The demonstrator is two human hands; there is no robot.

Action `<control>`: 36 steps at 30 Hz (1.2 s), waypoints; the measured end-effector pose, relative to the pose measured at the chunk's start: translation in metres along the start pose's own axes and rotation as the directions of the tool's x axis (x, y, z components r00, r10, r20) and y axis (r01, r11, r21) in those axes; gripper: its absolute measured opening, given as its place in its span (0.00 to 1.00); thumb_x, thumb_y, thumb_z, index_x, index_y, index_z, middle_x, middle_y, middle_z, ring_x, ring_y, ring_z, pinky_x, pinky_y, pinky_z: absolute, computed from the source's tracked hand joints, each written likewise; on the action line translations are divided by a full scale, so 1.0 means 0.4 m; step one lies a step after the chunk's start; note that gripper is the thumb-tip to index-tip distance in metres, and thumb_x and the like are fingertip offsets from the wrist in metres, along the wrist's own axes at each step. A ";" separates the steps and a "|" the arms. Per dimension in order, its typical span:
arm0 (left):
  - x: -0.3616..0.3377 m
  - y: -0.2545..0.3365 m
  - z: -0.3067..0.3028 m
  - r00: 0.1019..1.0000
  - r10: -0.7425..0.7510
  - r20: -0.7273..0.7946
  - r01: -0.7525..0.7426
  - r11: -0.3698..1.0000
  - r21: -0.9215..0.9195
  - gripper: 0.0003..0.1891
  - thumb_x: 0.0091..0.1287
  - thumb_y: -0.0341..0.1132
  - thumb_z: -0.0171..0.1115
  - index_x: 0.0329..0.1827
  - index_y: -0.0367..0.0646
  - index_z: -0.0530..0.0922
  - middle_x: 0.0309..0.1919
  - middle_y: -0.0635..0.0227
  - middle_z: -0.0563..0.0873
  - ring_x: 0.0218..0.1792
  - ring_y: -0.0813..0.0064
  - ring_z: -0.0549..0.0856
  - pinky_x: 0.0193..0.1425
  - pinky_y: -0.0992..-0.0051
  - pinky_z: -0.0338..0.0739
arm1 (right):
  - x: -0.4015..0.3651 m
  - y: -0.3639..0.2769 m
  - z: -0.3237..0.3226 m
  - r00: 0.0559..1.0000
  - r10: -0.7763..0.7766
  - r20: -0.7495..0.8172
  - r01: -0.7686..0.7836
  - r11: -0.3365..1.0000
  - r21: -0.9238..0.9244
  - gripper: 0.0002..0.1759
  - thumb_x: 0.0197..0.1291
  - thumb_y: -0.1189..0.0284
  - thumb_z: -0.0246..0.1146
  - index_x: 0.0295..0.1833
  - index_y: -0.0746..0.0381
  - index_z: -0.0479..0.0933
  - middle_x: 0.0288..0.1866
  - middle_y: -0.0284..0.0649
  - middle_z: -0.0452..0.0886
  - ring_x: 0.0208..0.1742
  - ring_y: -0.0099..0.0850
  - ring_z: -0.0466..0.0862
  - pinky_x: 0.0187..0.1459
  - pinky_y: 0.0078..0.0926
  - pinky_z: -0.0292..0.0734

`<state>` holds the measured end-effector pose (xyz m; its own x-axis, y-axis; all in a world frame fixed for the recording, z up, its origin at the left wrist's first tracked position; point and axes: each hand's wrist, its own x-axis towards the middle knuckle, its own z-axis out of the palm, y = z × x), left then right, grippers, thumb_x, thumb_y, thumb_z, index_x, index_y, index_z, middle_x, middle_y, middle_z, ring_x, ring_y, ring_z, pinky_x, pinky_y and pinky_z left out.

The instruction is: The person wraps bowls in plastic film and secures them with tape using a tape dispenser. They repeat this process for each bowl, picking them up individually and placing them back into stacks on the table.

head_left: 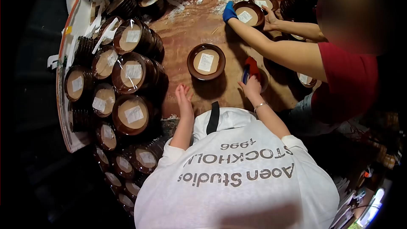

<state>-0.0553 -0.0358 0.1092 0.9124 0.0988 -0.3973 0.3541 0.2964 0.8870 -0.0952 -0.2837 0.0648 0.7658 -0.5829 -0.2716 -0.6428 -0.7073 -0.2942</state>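
Left hand (185,96) is raised by the near-left side of the labelled brown dish (206,62) on the wooden table (176,38), thumb apart from fingers, gripping nothing. Right hand (252,86) is clamped on a red-and-blue item (250,68), right of that dish. Co-worker's hands (230,12) hold another dish (246,16) farther back.

Upside down at six o'clock, your shirt (250,148) reads "Aoen Studios", "STOCKHOL", last letter obscured, and "1996"; the label (205,62) at twelve is illegible.
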 end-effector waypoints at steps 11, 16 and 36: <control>-0.049 0.094 0.050 0.971 0.204 0.123 -0.214 0.974 0.078 0.20 0.65 0.42 0.48 0.55 0.38 0.61 0.50 0.61 0.70 0.51 0.72 0.72 0.52 0.74 0.67 | -0.062 0.093 -0.061 0.965 -0.202 0.170 0.185 0.977 0.110 0.21 0.47 0.65 0.62 0.43 0.67 0.66 0.38 0.54 0.75 0.43 0.48 0.75 0.44 0.38 0.70; -0.083 0.059 0.099 0.850 -0.031 0.526 -0.115 0.963 0.244 0.16 0.61 0.32 0.54 0.51 0.39 0.67 0.44 0.65 0.74 0.45 0.77 0.74 0.50 0.79 0.68 | -0.110 0.144 -0.065 0.841 -0.375 0.390 -0.113 0.583 0.805 0.19 0.52 0.71 0.61 0.47 0.67 0.67 0.41 0.40 0.75 0.42 0.26 0.75 0.44 0.23 0.69; -0.179 0.223 0.139 0.629 -0.196 0.753 -0.013 0.965 0.262 0.16 0.61 0.22 0.45 0.53 0.33 0.67 0.44 0.64 0.76 0.47 0.77 0.75 0.53 0.80 0.66 | -0.197 -0.139 -0.329 0.755 -0.620 0.211 -0.095 0.215 0.972 0.27 0.50 0.73 0.63 0.54 0.64 0.60 0.47 0.35 0.70 0.47 0.21 0.71 0.50 0.19 0.66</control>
<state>-0.0776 -0.0692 0.2298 0.6589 -0.7108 -0.2462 0.3833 0.0357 0.9229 -0.1172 -0.2508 0.2231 0.9729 0.0828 -0.2157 -0.2306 0.2919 -0.9282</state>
